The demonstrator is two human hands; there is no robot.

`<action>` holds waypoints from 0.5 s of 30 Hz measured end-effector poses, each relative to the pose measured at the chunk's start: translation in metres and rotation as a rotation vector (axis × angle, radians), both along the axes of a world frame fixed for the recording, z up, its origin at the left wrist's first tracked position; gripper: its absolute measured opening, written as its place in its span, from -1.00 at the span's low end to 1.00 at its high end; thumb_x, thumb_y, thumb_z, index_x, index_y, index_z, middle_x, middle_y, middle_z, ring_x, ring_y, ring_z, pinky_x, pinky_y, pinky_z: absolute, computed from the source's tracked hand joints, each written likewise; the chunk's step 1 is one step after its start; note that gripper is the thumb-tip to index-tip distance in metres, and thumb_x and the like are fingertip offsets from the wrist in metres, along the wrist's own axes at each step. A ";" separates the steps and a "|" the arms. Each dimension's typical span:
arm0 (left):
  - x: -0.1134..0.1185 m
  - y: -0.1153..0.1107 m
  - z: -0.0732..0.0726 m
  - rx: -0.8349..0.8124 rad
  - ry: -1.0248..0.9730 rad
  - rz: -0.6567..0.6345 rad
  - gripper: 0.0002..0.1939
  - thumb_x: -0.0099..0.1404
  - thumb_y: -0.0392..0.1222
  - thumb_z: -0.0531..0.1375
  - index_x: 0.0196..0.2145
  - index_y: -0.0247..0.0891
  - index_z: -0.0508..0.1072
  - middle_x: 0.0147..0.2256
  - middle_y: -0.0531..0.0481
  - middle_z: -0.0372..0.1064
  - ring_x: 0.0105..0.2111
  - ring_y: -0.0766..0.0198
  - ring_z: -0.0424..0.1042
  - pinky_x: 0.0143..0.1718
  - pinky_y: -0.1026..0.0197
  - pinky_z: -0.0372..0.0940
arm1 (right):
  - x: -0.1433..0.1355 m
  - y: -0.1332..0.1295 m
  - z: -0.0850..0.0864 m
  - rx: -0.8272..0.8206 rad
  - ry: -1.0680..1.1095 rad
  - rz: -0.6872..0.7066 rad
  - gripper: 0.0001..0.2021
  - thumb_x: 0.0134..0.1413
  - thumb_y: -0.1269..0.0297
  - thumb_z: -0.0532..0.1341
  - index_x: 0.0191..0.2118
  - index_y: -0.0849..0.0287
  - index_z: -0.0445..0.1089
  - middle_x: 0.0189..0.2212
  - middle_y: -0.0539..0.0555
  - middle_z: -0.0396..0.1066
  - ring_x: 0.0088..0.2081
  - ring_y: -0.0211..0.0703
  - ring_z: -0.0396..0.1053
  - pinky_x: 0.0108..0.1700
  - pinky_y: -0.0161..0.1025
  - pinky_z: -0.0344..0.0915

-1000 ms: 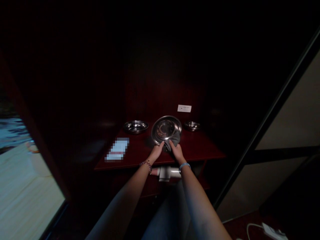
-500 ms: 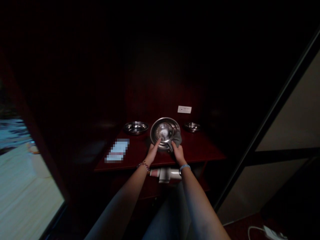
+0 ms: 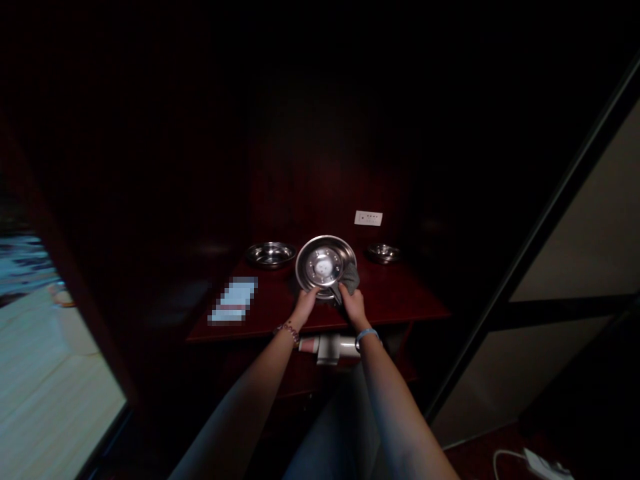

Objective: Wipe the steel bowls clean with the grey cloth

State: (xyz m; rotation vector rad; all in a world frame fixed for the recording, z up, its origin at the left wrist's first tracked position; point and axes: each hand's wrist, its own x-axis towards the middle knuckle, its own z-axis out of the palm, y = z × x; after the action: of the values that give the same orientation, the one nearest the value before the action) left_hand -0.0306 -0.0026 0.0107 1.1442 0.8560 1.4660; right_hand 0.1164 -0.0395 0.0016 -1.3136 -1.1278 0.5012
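Note:
A shiny metal basin (image 3: 324,261) is tilted up above the dark red shelf (image 3: 390,300), its inside facing me. My left hand (image 3: 304,308) grips its lower left rim, thumb over the edge. At the lower right rim, my right hand (image 3: 353,305) is closed on a grey cloth (image 3: 350,277), which lies against the basin's edge. The fingers behind the rim are hidden.
Metal dishes stand on the shelf at the left (image 3: 271,255) and right (image 3: 384,253). A blurred-out pale rectangle (image 3: 234,300) lies front left. Paper cups (image 3: 310,344) are below the shelf; a socket panel (image 3: 369,218) is on the back wall.
The basin has shifted slightly left and turned a little. My left thumb has drawn back from the basin's inside to its rim. My right hand and the cloth have moved slightly left.

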 end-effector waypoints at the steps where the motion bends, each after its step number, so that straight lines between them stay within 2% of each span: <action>1: 0.000 0.000 0.000 -0.025 -0.015 0.023 -0.69 0.17 -0.22 0.24 -0.12 -0.36 0.53 -0.06 -0.20 0.53 0.06 0.05 0.44 0.22 -0.02 0.17 | -0.001 0.000 0.001 -0.004 0.005 -0.005 -0.48 0.02 -0.14 0.19 -0.38 0.33 0.56 -0.41 0.22 0.58 -0.29 -0.01 0.52 -0.31 -0.29 0.31; 5: -0.002 0.000 0.004 -0.057 -0.075 0.109 -0.59 0.29 -0.10 0.18 0.03 -0.36 0.46 0.05 -0.22 0.47 0.14 0.09 0.37 0.24 0.04 0.14 | -0.001 -0.001 0.003 -0.012 0.061 -0.059 -0.47 0.00 -0.16 0.22 -0.34 0.33 0.57 -0.35 0.25 0.59 -0.25 0.01 0.52 -0.26 -0.27 0.33; 8: -0.005 -0.001 0.006 -0.036 -0.083 0.163 -0.50 0.38 0.02 0.08 0.14 -0.35 0.37 0.17 -0.21 0.35 0.20 0.12 0.30 0.25 0.11 0.12 | 0.000 -0.002 0.005 0.001 0.183 -0.172 -0.43 0.00 -0.19 0.22 -0.24 0.34 0.56 -0.27 0.29 0.59 -0.20 0.05 0.51 -0.20 -0.24 0.35; 12: -0.007 -0.002 0.007 -0.074 -0.084 0.145 -0.40 0.40 0.13 0.01 0.16 -0.41 0.35 0.19 -0.26 0.32 0.21 0.10 0.28 0.26 0.09 0.11 | 0.002 -0.004 0.007 0.049 0.340 -0.286 -0.36 0.11 -0.21 0.09 -0.13 0.36 0.51 -0.17 0.34 0.56 -0.13 0.10 0.49 -0.11 -0.17 0.35; 15: -0.009 -0.003 0.006 -0.045 -0.103 0.105 -0.37 0.39 0.20 0.00 0.16 -0.35 0.37 0.15 -0.22 0.37 0.22 0.11 0.28 0.27 0.10 0.12 | 0.004 -0.006 0.008 0.135 0.269 -0.312 -0.42 0.17 -0.11 0.06 -0.02 0.36 0.44 -0.07 0.34 0.50 -0.02 0.09 0.43 0.02 -0.14 0.31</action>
State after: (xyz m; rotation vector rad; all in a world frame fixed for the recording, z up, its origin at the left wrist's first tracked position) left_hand -0.0393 -0.0058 0.0168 0.9949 0.8838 1.5698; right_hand 0.1200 -0.0457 0.0100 -1.2337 -0.7058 0.3507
